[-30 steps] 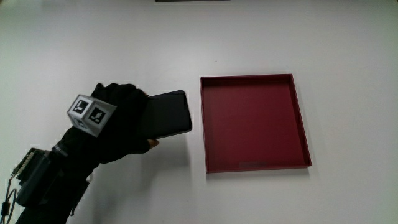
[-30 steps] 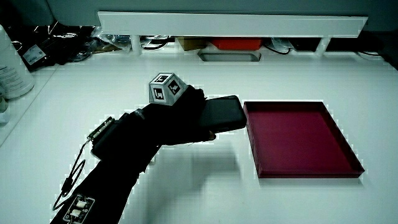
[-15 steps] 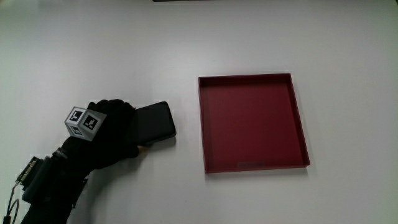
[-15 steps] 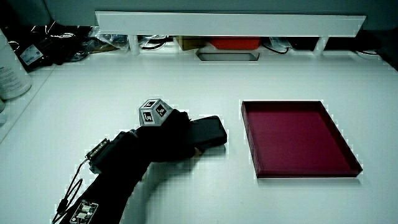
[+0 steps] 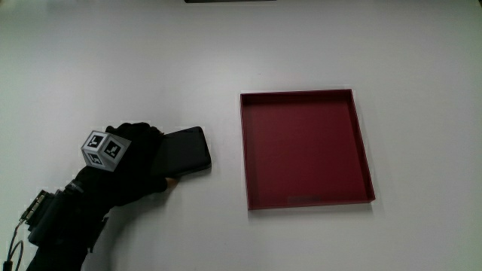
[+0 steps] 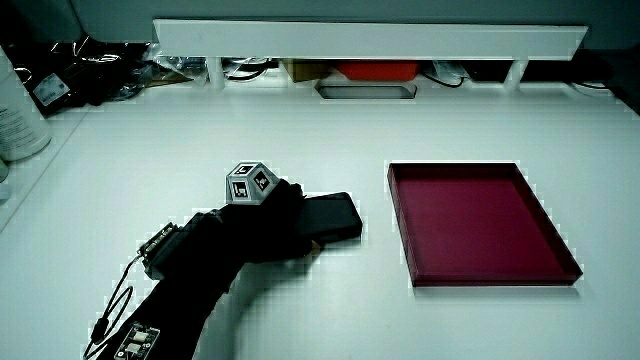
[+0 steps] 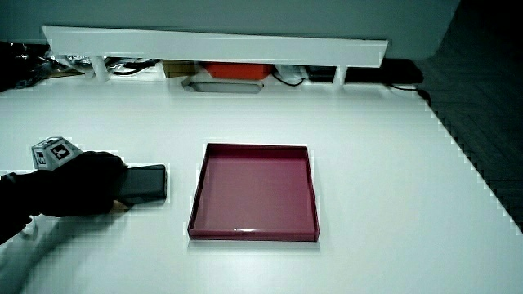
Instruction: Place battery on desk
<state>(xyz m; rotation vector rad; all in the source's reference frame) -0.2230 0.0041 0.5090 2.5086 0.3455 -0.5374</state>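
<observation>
Main view: the hand (image 5: 128, 162), with the patterned cube (image 5: 102, 149) on its back, lies over one end of the flat black battery (image 5: 182, 150). The fingers are wrapped around that end, holding it. The battery appears to lie flat on the white surface (image 5: 226, 53), beside the red tray (image 5: 362, 143) and apart from it. The forearm runs toward the surface's near edge.

In a side view, the hand (image 6: 262, 222) grips the battery (image 6: 332, 217), which looks level and low against the surface (image 6: 300, 130); the tray (image 6: 548, 232) sits beside it with a gap between them.

In a side view, the hand (image 7: 86, 181) covers one end of the battery (image 7: 145, 184), and its free end points toward the tray (image 7: 196, 196). A low white partition (image 7: 212, 42) runs along the surface's edge farthest from the person.
</observation>
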